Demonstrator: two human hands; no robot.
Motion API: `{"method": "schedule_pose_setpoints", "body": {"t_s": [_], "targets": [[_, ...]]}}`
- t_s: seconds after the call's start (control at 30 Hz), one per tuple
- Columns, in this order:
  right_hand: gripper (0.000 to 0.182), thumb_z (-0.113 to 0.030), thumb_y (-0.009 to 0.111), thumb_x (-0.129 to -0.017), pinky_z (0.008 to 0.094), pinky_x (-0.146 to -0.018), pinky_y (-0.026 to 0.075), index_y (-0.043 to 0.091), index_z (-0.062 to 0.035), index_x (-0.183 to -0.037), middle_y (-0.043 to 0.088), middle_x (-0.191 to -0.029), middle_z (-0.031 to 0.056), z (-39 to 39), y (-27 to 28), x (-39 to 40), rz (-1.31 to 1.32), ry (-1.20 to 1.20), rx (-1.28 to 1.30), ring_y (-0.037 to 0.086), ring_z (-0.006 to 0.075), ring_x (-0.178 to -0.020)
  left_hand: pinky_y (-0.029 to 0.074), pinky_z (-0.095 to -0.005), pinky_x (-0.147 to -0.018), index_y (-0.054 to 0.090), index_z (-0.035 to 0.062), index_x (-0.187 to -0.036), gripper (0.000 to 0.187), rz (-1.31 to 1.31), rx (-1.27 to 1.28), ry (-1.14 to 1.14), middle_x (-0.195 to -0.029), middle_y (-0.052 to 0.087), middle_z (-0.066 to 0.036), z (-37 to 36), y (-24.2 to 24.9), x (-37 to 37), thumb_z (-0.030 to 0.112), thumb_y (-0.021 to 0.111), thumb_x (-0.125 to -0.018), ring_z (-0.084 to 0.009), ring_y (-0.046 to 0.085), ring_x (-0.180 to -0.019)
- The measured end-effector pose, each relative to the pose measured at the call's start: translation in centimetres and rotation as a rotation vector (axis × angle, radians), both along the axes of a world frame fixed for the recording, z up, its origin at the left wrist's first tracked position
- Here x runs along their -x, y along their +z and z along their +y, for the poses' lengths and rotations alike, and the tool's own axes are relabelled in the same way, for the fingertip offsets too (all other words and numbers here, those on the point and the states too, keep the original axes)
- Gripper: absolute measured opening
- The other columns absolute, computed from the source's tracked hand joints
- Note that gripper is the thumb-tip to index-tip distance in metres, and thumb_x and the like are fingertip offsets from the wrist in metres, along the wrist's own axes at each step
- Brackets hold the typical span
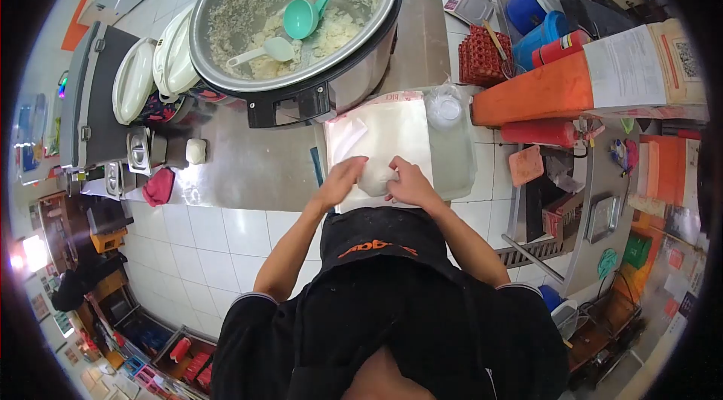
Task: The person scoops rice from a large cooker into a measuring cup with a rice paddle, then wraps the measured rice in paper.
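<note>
A rounded white lump [375,178], perhaps a portion of rice in a wrapper, sits on a stack of white paper sheets [392,132] in front of my apron. My left hand [344,180] presses its left side with bent fingers. On the other side, the thumb and fingers of my right hand [410,183] curve around it. Beyond the paper stands a large cooker [354,76] with cooked rice [340,32] inside. A green ladle [303,17] and a pale scoop [277,49] rest in the rice.
A clear plastic bag [444,108] lies on a pale tray [456,166] right of the paper. Lidded white pots [135,80], metal containers [143,151], a small white block [196,151] and a red cloth [158,187] stand at left. A red basket [482,57] is at the back right.
</note>
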State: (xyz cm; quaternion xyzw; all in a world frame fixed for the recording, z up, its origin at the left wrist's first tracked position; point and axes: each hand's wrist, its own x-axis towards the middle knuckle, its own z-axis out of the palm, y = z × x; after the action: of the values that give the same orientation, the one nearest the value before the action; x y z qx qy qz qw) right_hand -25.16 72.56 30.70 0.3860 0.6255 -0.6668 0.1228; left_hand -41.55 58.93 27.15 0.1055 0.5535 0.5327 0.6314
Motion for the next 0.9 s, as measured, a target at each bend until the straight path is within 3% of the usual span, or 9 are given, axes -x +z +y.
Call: {"method": "schedule_pose_setpoints", "body": {"t_s": [0.07,0.1,0.2,0.33,0.47,0.53,0.67,0.8,0.9], "targets": [[0.026,0.002,0.056,-0.079,0.0315,-0.061,0.056,0.052,0.0032,-0.104,0.068,-0.087,0.0198,-1.3,1.1,0.1,0.151,0.254,-0.533,0.072,0.0246,-0.072,0.049,-0.0284,-0.082,0.056,-0.0013,-0.123,0.058,0.793,-0.029,-0.416,-0.108,0.066,-0.012,0.4,3.0,-1.7,0.038,0.073,-0.084,-0.0159,0.063,-0.096],[0.03,-0.002,0.067,-0.075,0.0318,-0.063,0.055,0.054,0.0003,-0.102,0.069,-0.082,0.0176,-1.8,1.1,0.3,0.162,0.163,-0.316,0.07,0.0241,-0.067,0.048,-0.0287,-0.079,0.06,0.0005,-0.114,0.056,0.937,0.0,-0.274,-0.102,0.066,-0.01,0.1,1.6,-2.3,0.038,0.079,-0.077,-0.0153,0.061,-0.091],[0.042,-0.012,0.082,-0.065,0.0358,-0.065,0.054,0.056,-0.0002,-0.096,0.068,-0.078,0.0159,-1.5,0.6,0.2,0.36,-0.032,0.152,0.069,0.0264,-0.067,0.048,-0.0284,-0.077,0.061,0.0018,-0.106,0.044,0.4,0.024,-0.213,-0.097,0.064,-0.007,-0.1,3.2,-0.7,0.03,0.079,-0.076,-0.0131,0.059,-0.086],[0.053,-0.025,0.089,-0.057,0.0373,-0.06,0.051,0.057,-0.0009,-0.092,0.066,-0.071,0.0125,-0.4,0.7,0.3,0.065,0.076,0.165,0.067,0.0276,-0.065,0.049,-0.0262,-0.074,0.06,0.004,-0.101,0.032,0.126,-0.135,-0.212,-0.092,0.063,-0.003,-1.2,3.0,-1.6,0.018,0.077,-0.078,-0.0104,0.059,-0.079],[0.067,-0.032,0.09,-0.048,0.0406,-0.075,0.049,0.056,-0.0042,-0.099,0.065,-0.093,0.0118,-0.1,-0.5,0.1,0.275,0.3,-0.608,0.063,0.0301,-0.089,0.051,-0.0305,-0.081,0.057,0.0067,-0.116,0.054,0.252,-0.2,-0.505,-0.098,0.063,-0.006,-1.3,4.8,-1.5,0.026,0.083,-0.074,-0.0157,0.062,-0.093],[0.082,-0.034,0.088,-0.04,0.0447,-0.093,0.04,0.055,-0.0063,-0.109,0.056,-0.118,0.0136,0.0,-0.6,1.1,0.361,0.377,-0.907,0.052,0.0332,-0.112,0.051,-0.0361,-0.084,0.057,0.0061,-0.119,0.064,0.807,-0.164,-0.49,-0.101,0.064,-0.013,-2.9,3.4,-1.9,0.036,0.086,-0.069,-0.0238,0.064,-0.095],[0.046,-0.027,0.079,-0.073,0.0436,-0.084,0.046,0.056,-0.0024,-0.103,0.061,-0.102,0.0157,0.2,-2.5,3.9,0.347,0.202,-0.91,0.058,0.0339,-0.097,0.05,-0.0416,-0.089,0.054,0.0039,-0.119,0.083,0.872,0.263,-0.24,-0.105,0.065,-0.024,-4.3,3.6,1.1,0.048,0.089,-0.058,-0.0345,0.065,-0.1],[0.032,-0.024,0.072,-0.082,0.0426,-0.079,0.048,0.056,-0.0015,-0.099,0.061,-0.094,0.0168,0.5,-2.3,5.8,0.318,0.206,-0.82,0.06,0.0341,-0.089,0.053,-0.0452,-0.081,0.046,0.0031,-0.121,0.083,0.853,0.602,0.337,-0.099,0.066,-0.023,-9.6,5.1,11.4,0.04,0.086,-0.059,-0.0354,0.066,-0.096],[0.029,-0.024,0.07,-0.083,0.0423,-0.077,0.049,0.056,-0.0015,-0.096,0.062,-0.094,0.0171,0.4,-3.5,5.9,0.263,0.329,-0.739,0.06,0.0343,-0.087,0.047,-0.0489,-0.09,0.045,0.0023,-0.123,0.083,1.316,0.801,0.314,-0.11,0.062,-0.022,-15.9,-2.7,22.4,0.042,0.084,-0.061,-0.0359,0.059,-0.107]]}}
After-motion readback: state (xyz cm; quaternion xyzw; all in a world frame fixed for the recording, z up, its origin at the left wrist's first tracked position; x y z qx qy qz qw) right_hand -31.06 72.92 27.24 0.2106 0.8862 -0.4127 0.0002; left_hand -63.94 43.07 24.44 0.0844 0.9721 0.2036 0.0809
